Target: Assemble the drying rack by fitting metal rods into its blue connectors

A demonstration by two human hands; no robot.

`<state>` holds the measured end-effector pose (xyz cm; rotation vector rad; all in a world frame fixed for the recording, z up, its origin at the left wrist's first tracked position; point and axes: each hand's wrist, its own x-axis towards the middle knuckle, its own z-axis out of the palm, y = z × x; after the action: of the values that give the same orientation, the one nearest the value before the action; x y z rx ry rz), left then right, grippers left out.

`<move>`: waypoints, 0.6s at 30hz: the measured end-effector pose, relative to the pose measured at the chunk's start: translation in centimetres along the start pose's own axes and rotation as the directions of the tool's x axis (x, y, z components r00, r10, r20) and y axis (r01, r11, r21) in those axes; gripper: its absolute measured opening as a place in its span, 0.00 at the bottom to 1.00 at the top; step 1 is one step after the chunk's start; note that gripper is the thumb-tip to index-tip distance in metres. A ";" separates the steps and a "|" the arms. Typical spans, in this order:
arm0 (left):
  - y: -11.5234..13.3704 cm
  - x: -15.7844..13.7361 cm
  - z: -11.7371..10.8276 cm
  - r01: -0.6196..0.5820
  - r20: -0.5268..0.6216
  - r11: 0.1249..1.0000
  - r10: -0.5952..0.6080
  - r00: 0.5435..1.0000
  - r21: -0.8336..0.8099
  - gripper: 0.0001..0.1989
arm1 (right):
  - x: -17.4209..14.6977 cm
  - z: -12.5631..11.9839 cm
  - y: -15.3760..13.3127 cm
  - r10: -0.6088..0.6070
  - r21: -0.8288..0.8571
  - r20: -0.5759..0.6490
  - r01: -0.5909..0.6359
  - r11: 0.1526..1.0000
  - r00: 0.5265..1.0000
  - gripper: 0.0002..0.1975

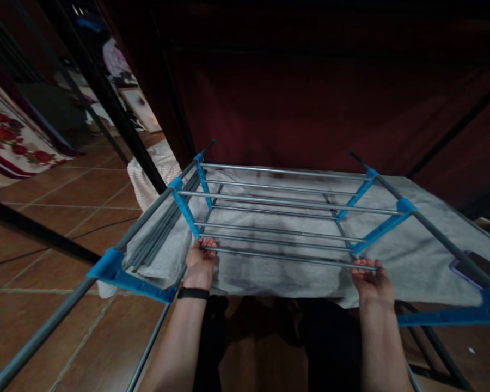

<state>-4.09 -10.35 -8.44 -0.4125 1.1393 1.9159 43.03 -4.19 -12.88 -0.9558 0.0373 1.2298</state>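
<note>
A thin grey metal rod (286, 257) lies crosswise in front of me. My left hand (202, 264) has its fingers closed round the rod's left end, close below a blue plastic bracket (185, 212). At the other end my right hand (371, 280) grips the rod with its fingers curled under it. Beyond the hands stands a partly built rack of grey tubes and blue brackets, with several crossbars (289, 202) spanning its two sides. The held rod's right end is near the lower end of another blue bracket (381, 231).
Several loose rods (163, 228) lie bundled at the left on a grey cloth (269, 277) under the rack. A phone (479, 267) rests at the right. Further blue brackets (133, 275) jut toward me on the long side tubes. Dark slanting poles (118, 109) and a tiled floor (44, 228) are at the left.
</note>
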 end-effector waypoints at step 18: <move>0.2 -0.7 0.4 0.034 0.028 0.996 -0.032 0.999 -0.077 0.14 | -1.5 1.9 -0.3 -0.033 -0.010 -0.088 0.032 0.999 0.996 0.10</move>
<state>-3.80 -10.41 -7.67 -0.4447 1.0371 1.9355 41.82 -4.14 -10.74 -1.0136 0.0858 1.1581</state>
